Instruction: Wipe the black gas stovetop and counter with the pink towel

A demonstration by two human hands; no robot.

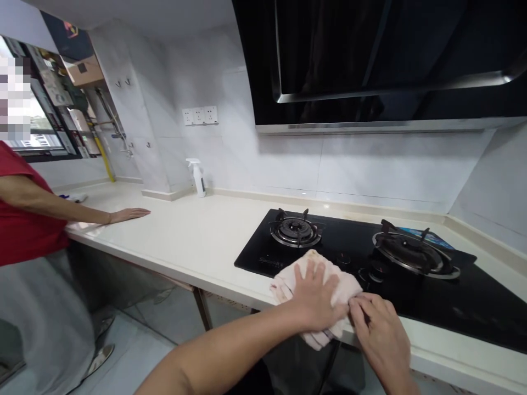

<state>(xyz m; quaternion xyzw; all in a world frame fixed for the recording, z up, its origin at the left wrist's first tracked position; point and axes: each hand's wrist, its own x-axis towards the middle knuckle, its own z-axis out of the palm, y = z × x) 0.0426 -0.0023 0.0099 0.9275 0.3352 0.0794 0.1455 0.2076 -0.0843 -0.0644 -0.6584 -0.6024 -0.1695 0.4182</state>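
Note:
A pale pink cloth lies over the front edge of a black glass gas hob, and part of it hangs past the white counter's edge. My left hand rests flat on top of the cloth with its fingers spread. Just to the right, my right hand pinches the cloth's right corner between thumb and fingers. Behind the cloth is the left burner. The right burner sits farther right, and the hob's knobs are close to the cloth.
A white spray bottle stands on the counter by the wall. A black range hood hangs low over the hob. At left, a person in a red top rests a hand on the counter.

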